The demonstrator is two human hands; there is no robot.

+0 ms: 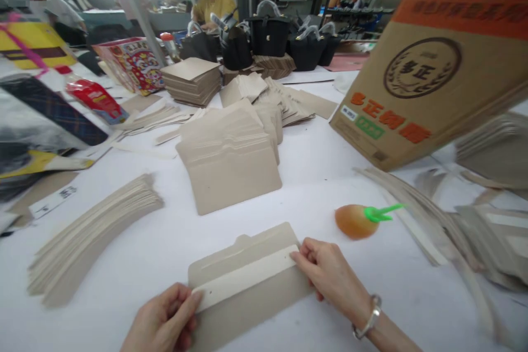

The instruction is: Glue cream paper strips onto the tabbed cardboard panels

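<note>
A pale cardboard strip (247,279) lies across a grey-beige cardboard panel (243,316) in front of me. My left hand (167,316) pinches the strip's left end between thumb and fingers. At the other end, my right hand (330,272), with a silver bracelet on its wrist, grips the strip with its thumb on top. The strip has a small hole near each end. Beyond the panel is a spread stack of similar panels (237,173). To the right of them rests an orange glue bottle (352,221) with a green nozzle.
A fanned pile of strips (97,231) lies on the left. A large cardboard box (416,82) leans at right, with more strips (429,214) below it. Black handbags (270,33) and a stack of board (192,82) stand at the back. Across the table is a person in yellow (214,5).
</note>
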